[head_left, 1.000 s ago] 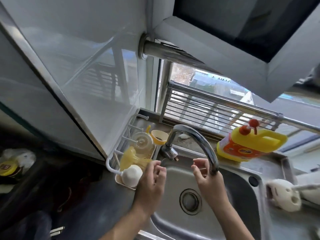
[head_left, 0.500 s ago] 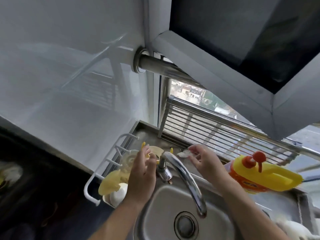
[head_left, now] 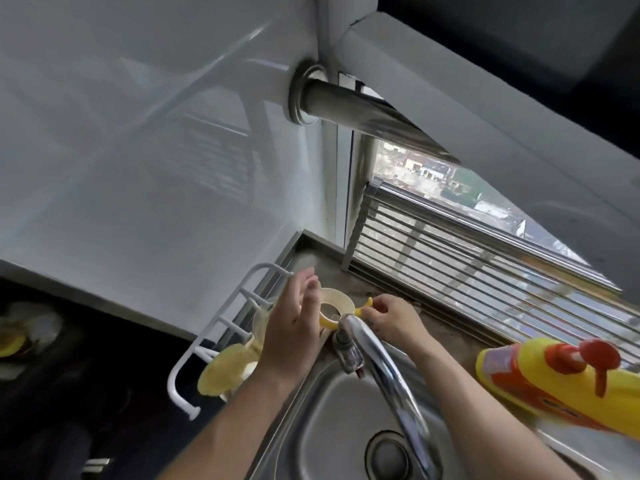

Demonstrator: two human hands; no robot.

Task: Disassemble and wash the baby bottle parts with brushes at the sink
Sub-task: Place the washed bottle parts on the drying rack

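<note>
Two hands meet behind the faucet [head_left: 390, 372] at lower centre: the right hand [head_left: 394, 322] pinches a yellow handle of the bottle ring [head_left: 343, 301], the left hand [head_left: 294, 329], fingers loosely straight, covers its left edge.

Two hands are counted, the left hand [head_left: 294, 327] and the right hand [head_left: 394, 322]. One yellow-handled ring [head_left: 337, 308], one yellow cap [head_left: 225, 370], one white wire rack [head_left: 221, 327], one faucet [head_left: 388, 368], one sink [head_left: 332, 410] with one drain [head_left: 388, 455], and one yellow detergent bottle [head_left: 554, 386] are seen.
</note>
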